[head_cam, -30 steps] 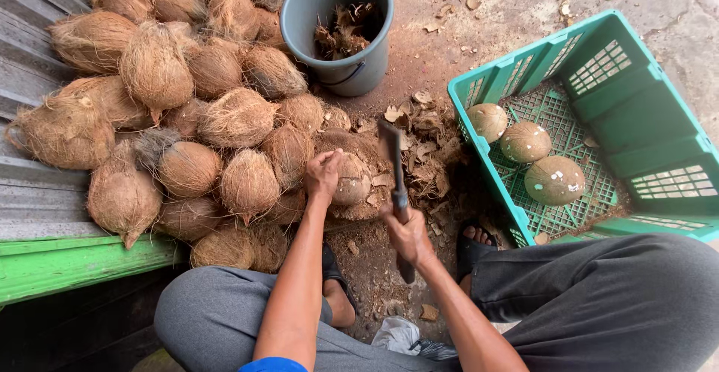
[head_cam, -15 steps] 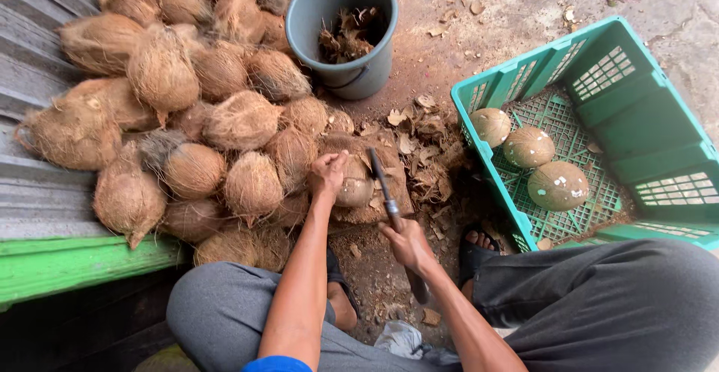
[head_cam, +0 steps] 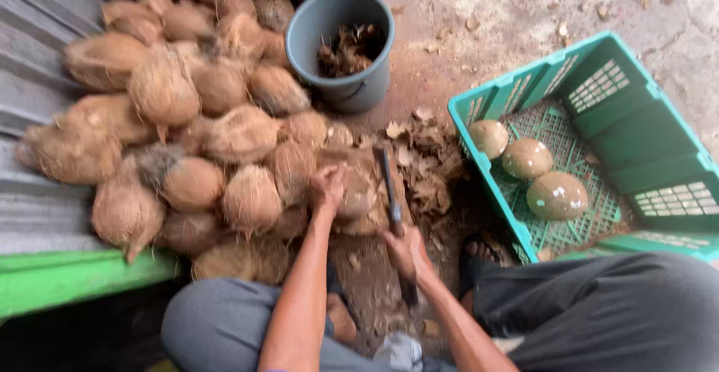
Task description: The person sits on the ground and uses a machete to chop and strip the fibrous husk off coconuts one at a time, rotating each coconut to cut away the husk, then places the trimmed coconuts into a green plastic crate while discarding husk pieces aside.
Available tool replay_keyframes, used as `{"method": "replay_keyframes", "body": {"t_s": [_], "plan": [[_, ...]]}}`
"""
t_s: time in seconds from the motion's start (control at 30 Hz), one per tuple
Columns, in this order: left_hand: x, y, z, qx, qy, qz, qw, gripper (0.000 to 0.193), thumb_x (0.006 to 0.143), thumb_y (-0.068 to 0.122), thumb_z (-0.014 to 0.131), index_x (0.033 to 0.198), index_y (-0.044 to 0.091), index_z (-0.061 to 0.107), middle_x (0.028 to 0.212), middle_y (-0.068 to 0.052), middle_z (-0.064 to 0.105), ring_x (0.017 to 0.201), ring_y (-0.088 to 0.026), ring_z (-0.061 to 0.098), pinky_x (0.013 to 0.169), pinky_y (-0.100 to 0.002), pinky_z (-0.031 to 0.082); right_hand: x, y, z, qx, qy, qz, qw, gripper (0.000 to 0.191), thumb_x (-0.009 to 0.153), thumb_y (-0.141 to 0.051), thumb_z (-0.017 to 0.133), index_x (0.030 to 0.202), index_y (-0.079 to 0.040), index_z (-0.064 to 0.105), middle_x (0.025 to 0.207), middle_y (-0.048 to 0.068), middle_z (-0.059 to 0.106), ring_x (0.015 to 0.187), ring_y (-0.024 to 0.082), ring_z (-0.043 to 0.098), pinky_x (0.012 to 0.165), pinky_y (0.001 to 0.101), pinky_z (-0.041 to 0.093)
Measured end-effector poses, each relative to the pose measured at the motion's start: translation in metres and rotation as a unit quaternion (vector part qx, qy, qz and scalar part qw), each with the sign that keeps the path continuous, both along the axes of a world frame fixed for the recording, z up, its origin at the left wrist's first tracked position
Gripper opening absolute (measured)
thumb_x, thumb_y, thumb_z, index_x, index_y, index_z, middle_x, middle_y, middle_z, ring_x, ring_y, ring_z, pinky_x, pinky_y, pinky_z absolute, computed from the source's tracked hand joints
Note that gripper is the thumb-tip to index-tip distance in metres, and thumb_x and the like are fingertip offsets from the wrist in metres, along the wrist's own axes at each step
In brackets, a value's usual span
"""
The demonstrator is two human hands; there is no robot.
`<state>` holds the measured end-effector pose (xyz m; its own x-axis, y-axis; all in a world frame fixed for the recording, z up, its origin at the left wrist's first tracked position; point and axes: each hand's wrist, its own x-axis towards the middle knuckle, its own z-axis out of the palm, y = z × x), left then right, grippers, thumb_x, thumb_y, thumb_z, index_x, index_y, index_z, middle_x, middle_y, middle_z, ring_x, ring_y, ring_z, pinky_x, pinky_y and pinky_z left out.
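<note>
My left hand point(head_cam: 328, 188) grips a brown fibrous coconut point(head_cam: 358, 192) that rests on the ground in front of me. A long dark knife point(head_cam: 390, 192) is held in my right hand point(head_cam: 408, 252), its blade lying against the right side of that coconut. A large pile of husked coconuts point(head_cam: 187, 132) lies to the left. Three peeled, smooth coconuts point(head_cam: 528, 158) sit inside a green plastic crate point(head_cam: 599, 87) at the right. The frame is blurred by motion.
A grey bucket point(head_cam: 329, 80) holding husk scraps stands at the back. Loose husk pieces point(head_cam: 431, 162) litter the dirt between the coconut and the crate. A green ledge point(head_cam: 75, 278) and grey corrugated sheet are at the left. My sandalled foot point(head_cam: 479, 256) is near the crate.
The knife came down from a raised position onto the coconut under my left hand. The view moved closer and tilted slightly.
</note>
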<state>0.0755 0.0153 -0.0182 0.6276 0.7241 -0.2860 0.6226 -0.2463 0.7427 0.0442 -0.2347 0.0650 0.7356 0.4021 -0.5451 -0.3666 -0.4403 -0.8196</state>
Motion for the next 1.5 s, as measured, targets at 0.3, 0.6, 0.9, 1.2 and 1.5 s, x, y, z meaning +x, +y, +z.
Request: {"method": "replay_keyframes", "body": {"t_s": [0.3,0.6,0.9,1.2,1.5], "plan": [[-0.008,-0.031,0.023,0.106,0.092,0.022,0.99,0.062,0.084,0.077,0.066,0.108,0.02,0.076,0.11,-0.005,0.071,0.105,-0.024,0.064,0.091,-0.044,0.049,0.017,-0.012,0.014,-0.028,-0.078,-0.049,0.995,0.033,0.094,-0.036,0.066,0.088,-0.008,0.051,0.066,0.002,0.051,0.059,0.015,0.052,0.053,0.036,0.046],[-0.036,-0.035,0.057,-0.185,-0.116,-0.038,0.975,0.11,0.042,0.072,0.085,0.132,0.015,0.059,0.129,-0.015,0.062,0.116,-0.03,0.068,0.097,-0.051,0.056,0.019,-0.016,0.033,0.192,-0.064,-0.137,0.97,0.026,0.096,-0.034,0.063,0.107,-0.012,0.056,0.066,-0.004,0.049,0.053,0.009,0.048,0.047,0.0277,0.041],[-0.012,-0.029,0.021,-0.023,-0.001,0.038,0.999,0.054,0.091,0.069,0.055,0.112,0.022,0.075,0.094,-0.003,0.073,0.077,-0.017,0.066,0.064,-0.035,0.05,0.003,-0.016,0.057,0.001,-0.069,0.006,0.998,0.027,0.101,-0.037,0.062,0.1,-0.01,0.059,0.065,-0.004,0.047,0.053,0.008,0.046,0.049,0.0286,0.041],[0.004,-0.021,0.009,0.009,-0.008,-0.019,1.0,0.044,0.094,0.055,0.052,0.087,0.017,0.073,0.076,0.001,0.068,0.062,-0.013,0.059,0.047,-0.033,0.045,0.003,-0.018,0.052,0.168,-0.07,-0.102,0.978,0.025,0.1,-0.025,0.065,0.086,-0.005,0.059,0.059,-0.004,0.048,0.048,0.007,0.043,0.04,0.0282,0.035],[0.013,-0.021,0.003,0.009,-0.038,-0.003,0.999,0.044,0.096,0.052,0.052,0.075,0.014,0.06,0.07,-0.002,0.065,0.053,-0.011,0.052,0.041,-0.033,0.04,0.004,-0.021,0.034,0.151,-0.068,-0.08,0.983,0.023,0.096,-0.025,0.067,0.08,-0.01,0.061,0.059,-0.005,0.052,0.049,0.004,0.047,0.042,0.0253,0.037]]}}
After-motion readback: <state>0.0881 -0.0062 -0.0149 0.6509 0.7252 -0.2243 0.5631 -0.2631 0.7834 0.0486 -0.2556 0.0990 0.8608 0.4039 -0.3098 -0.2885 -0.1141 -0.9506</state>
